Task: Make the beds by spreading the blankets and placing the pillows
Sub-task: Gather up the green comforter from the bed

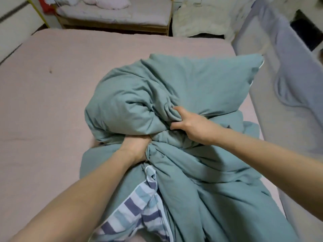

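Note:
A bunched teal blanket [157,88] lies in a heap on the right half of a bed with a pink sheet [52,93]. Its striped blue-and-white underside [138,205] shows near the bottom edge. My left hand [138,147] grips a thick fold at the heap's middle, fingers buried in the cloth. My right hand [188,123] grips another gathered fold just to the right and a little farther away. No pillow lies on this bed.
A small wooden-framed bed [113,16] with pale pillows [106,3] stands beyond the far edge. A grey padded rail [279,55] runs along the right side. A white fluffy cloth [206,18] lies at the back right.

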### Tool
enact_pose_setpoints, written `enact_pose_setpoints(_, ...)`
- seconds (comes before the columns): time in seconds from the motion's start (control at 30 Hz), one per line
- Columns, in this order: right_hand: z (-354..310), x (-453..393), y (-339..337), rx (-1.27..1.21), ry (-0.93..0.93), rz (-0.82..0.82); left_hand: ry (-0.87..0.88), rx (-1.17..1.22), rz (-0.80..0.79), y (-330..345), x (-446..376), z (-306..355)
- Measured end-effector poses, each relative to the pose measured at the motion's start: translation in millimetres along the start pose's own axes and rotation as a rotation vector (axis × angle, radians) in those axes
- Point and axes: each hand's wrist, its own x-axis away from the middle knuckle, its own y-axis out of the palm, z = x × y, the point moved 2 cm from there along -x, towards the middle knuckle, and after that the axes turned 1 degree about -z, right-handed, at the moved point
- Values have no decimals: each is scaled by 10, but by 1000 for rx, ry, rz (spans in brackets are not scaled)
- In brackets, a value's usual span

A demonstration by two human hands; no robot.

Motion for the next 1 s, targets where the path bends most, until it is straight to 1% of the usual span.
enact_pose_setpoints(0.07,-151,138,87,-3,-2,-50,6,15,27,-103,183,84)
enact_pose_setpoints(0.1,-226,195,117,-28,40,-98,2,3,25,-171,282,130)
enact_pose_setpoints(0.17,-295,221,156,-130,150,-238,22,-83,28,-267,408,172)
enact_pose_setpoints(0.2,-344,236,142,-128,160,-295,57,-130,54,-304,486,201)
enact_pose_setpoints(0.3,-475,262,75,20,117,-436,202,-251,161,-413,722,246)
enact_pose_setpoints(0.33,-513,275,70,40,122,-448,237,-275,190,-464,797,255)
enact_pose_setpoints(0.37,-556,293,96,28,133,-411,270,-298,212,-510,874,264)
enact_pose_setpoints(0.4,-604,320,149,0,143,-322,303,-329,235,-542,930,277)
enact_pose_setpoints(0.47,-698,402,275,-88,159,-30,340,-400,266,-645,1016,333)
enact_pose_setpoints(0.5,-740,463,331,-126,181,88,342,-428,266,-701,1056,366)
enact_pose_setpoints(0.53,-786,513,370,-148,195,165,330,-456,258,-748,1100,398)
enact_pose_setpoints(0.57,-827,557,384,-153,200,208,309,-483,240,-806,1149,437)
enact_pose_setpoints(0.67,-913,695,271,-117,189,260,263,-517,193,-928,1302,541)
enact_pose_setpoints(0.8,-1019,1005,-108,-194,206,314,249,-566,153,-1226,1517,723)
enact_pose_setpoints(0.9,-1164,1287,-433,-176,235,348,304,-601,207,-1506,1697,851)
enact_pose_setpoints(1.0,-1366,1592,-715,-158,303,393,380,-615,261,-1754,1899,968)
